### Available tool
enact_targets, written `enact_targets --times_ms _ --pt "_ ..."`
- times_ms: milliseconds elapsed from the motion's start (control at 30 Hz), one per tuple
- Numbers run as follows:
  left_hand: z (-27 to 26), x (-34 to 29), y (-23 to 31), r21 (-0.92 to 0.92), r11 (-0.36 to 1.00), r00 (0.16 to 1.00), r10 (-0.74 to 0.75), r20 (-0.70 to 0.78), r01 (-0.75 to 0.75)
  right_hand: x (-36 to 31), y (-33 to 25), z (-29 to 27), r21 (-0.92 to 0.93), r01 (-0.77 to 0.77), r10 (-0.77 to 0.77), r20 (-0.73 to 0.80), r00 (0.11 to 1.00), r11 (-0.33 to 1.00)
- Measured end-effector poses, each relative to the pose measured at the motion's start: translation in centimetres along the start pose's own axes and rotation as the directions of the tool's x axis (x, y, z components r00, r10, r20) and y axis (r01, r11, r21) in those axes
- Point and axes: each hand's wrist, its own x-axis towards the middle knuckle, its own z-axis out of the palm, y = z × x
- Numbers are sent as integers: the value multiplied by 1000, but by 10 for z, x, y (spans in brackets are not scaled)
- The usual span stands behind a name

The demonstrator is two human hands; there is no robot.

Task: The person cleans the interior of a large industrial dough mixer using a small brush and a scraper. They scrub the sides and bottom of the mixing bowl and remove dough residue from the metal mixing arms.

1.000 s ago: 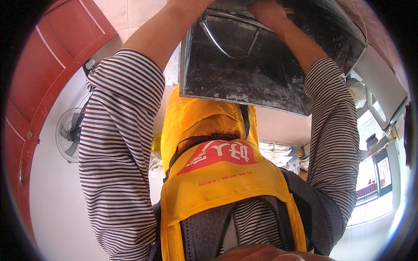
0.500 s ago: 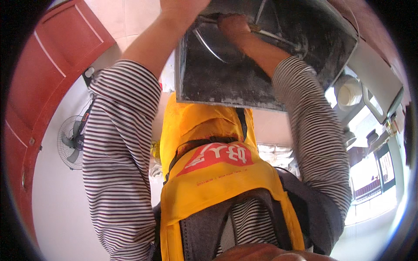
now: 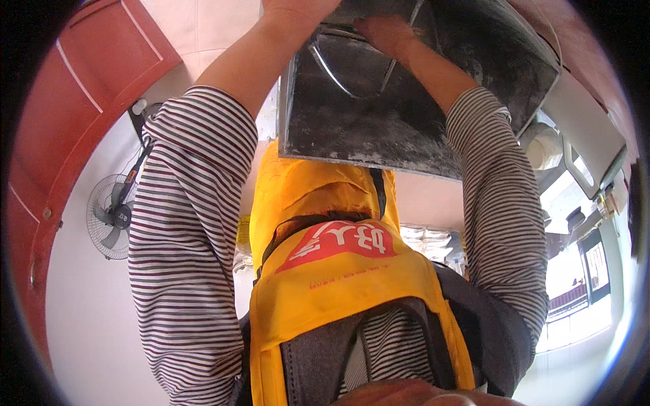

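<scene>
1. The left hand (image 3: 301, 7) is at the dark board's (image 3: 406, 132) upper left, perhaps to steady it; the top edge cuts it off, so I cannot tell its grip.
2. The right hand (image 3: 386, 34) is over the board by the bent metal loop (image 3: 328, 69). Its fingers look curled, but whether they hold anything I cannot tell.
3. The loop lies below and left of the right hand, against the board's dark face, likely within easy reach.
4. The board's near edge is by the yellow apron (image 3: 338, 271), presumably to keep the work close. Pale smears mark its surface.
5. Around are a red door (image 3: 74, 128), a fan (image 3: 112, 216), white walls and a bright window (image 3: 572, 284).
</scene>
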Motion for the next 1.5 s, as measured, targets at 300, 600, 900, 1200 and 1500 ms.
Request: enact_targets --times_ms 300,600,900,1200,1500 --pt "-8 -3 -3 36 999 999 -41 20 40 -47 21 -1 234 -209 201 58 978 949" --pt "-6 -3 -3 20 999 999 -44 15 43 -48 15 14 332 -179 237 -143 961 926" --pt "-2 -4 0 13 1000 1000 -24 -13 24 -53 22 30 343 -100 162 -158 974 934" --pt "-3 -5 0 25 999 1000 -20 -10 20 -45 36 55 400 -127 202 -150 968 908" --pt "-3 -1 0 39 999 1000 -21 5 21 2 -9 56 376 -290 332 -51 942 880"
